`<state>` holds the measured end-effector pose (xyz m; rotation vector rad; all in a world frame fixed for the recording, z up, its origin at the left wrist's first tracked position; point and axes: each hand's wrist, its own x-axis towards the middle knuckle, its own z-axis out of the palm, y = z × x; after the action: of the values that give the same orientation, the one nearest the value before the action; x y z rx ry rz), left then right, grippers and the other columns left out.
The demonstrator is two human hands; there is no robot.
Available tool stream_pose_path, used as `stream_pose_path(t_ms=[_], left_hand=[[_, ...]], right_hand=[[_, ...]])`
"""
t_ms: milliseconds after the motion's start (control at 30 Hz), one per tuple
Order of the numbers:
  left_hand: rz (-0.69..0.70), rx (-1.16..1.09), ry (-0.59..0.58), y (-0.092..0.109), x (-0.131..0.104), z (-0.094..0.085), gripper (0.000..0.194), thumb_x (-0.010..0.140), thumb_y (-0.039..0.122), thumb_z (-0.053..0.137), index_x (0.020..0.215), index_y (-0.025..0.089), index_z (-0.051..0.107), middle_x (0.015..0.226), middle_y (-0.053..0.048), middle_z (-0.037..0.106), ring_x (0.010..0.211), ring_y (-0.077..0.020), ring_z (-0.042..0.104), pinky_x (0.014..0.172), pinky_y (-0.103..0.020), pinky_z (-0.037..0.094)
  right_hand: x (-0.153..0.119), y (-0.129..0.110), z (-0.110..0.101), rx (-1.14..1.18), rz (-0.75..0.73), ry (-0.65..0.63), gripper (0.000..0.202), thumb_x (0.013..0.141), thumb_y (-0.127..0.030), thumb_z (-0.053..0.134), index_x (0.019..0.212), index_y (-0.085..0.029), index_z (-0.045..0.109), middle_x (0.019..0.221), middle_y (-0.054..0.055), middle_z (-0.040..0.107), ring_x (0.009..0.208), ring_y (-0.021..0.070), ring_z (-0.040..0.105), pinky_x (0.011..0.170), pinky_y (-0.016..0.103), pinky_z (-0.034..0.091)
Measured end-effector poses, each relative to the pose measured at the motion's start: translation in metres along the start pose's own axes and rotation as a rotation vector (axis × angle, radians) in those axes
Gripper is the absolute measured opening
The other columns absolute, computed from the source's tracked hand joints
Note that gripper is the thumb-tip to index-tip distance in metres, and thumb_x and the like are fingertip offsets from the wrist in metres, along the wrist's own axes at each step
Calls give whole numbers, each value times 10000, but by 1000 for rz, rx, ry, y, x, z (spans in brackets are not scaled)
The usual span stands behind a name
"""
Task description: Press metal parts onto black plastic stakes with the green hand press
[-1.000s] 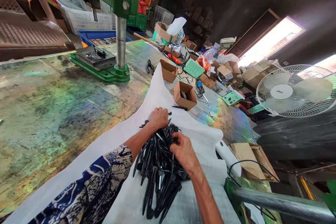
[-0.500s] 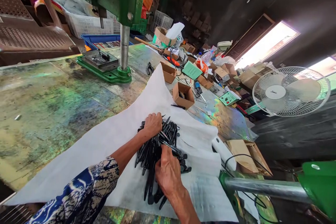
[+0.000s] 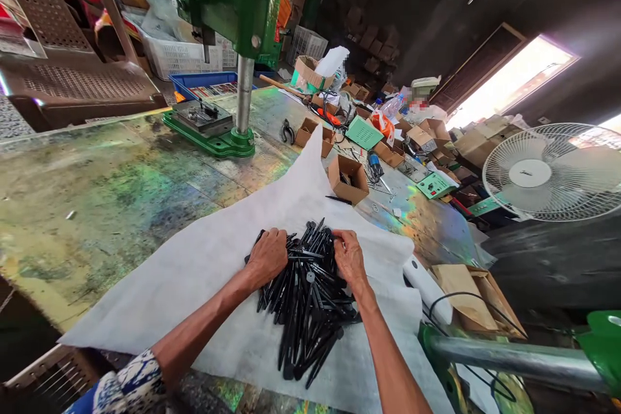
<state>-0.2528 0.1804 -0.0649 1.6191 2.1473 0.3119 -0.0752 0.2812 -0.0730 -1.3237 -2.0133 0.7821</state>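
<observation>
A heap of slender black pointed pieces (image 3: 310, 310), some with rounded heads, lies on a white sheet (image 3: 204, 259). What kind of article they are I cannot make out. My left hand (image 3: 268, 257) is at the heap's upper left edge, fingers curled down over black pieces there. On the upper right side, my right hand (image 3: 350, 263) has its fingers bent in around the ends of some pieces. The fingertips of both hands are partly hidden among the black pieces.
A green press (image 3: 208, 136) stands at the back left. Beyond the sheet are small cardboard boxes (image 3: 348, 180), pliers (image 3: 287, 132) and a blue-handled tool (image 3: 376, 167). A white fan (image 3: 530, 173) and a second green machine's metal column (image 3: 504, 359) are on the right.
My hands have moved apart, the left one to the heap's left edge, the right one up to its right side. Black pieces now lie more spread out. The view has shifted slightly.
</observation>
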Motion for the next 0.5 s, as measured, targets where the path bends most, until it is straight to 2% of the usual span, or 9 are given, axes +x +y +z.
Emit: stream_pose_path(t_ms=[133, 233, 367, 500], left_hand=[[56, -28, -99, -11, -11, -11, 316, 819, 75, 365, 1010, 115, 615, 1071, -152, 609, 1020, -267, 565, 864, -355, 436], [122, -27, -94, -12, -2, -17, 306, 786, 77, 403, 949, 136, 656, 1029, -139, 622, 1010, -276, 558, 874, -375, 440], [218, -181, 41, 1, 39, -15, 442, 723, 10, 402, 1043, 160, 669, 1057, -107, 642, 1025, -238, 558, 917, -354, 439], [328, -322, 64, 15, 86, 0, 490, 715, -11, 370, 1064, 152, 673, 1054, -72, 676, 1014, -187, 584, 957, -322, 435]], right_hand=[[15, 16, 9, 67, 8, -7, 295, 713, -261, 449, 900, -135, 641, 984, 115, 582, 973, 242, 539, 902, 403, 424], [18, 19, 11, 114, 12, -24, 308, 723, -296, 471, 915, -139, 653, 1003, 112, 587, 1003, 247, 531, 926, 404, 407], [24, 20, 12, 175, 43, -54, 325, 705, -317, 507, 921, -149, 681, 1021, 101, 607, 1020, 245, 541, 945, 388, 391], [35, 23, 17, 231, 133, -54, 396, 697, -341, 473, 951, -129, 689, 1057, 117, 622, 1022, 251, 551, 905, 372, 416]])
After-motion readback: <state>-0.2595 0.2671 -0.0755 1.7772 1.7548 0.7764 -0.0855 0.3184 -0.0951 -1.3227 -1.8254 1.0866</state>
